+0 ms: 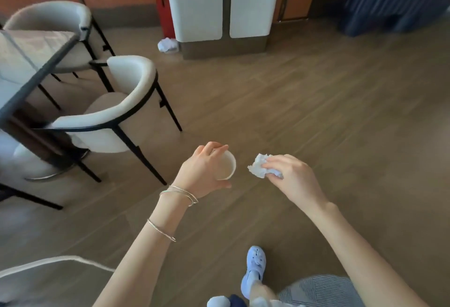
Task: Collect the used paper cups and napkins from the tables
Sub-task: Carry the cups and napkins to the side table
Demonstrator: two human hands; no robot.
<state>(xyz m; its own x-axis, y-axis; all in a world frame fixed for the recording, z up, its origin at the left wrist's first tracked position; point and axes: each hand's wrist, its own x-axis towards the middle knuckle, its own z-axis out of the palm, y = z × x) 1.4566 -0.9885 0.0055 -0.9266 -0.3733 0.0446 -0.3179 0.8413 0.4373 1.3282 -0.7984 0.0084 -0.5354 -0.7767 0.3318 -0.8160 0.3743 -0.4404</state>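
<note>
I see the left hand [202, 167] curled round a white paper cup [227, 165]. The fingers wrap its far side and the thumb sits under its near side. The cup is tipped, so I look into its open mouth. The right hand [289, 175] is at 3 o'clock from the cup, near it but not touching. Its fingers pinch a scrunched white napkin [258, 166], which sticks out toward the cup. Both hands are up in the air over the wood floor [316, 111], so the cup and the napkin are held, not lying anywhere.

The left arm has thin silver bangles [180, 195] at the wrist. At 6 o'clock, below the hands, I see a light blue shoe [254, 264] on the floor and some striped cloth [321, 292] beside it.

At 9 o'clock from the hands stands a white chair [117, 111] with black legs. It is next to a worktop [29, 63] with a dark edge and a shiny top. A second white chair [56, 19] stands at 10 o'clock. At 12 o'clock, far off, two tall white panels [197, 2] stand side by side on a brown base. A small white scrunched ball [168, 45] lies on the floor at their left foot, below a red box [165, 18]. At 1 o'clock is a big dark blue thing [389, 7], too blurry for me to name. A grey rug [48, 272] with a white edge shows at 7 o'clock.
</note>
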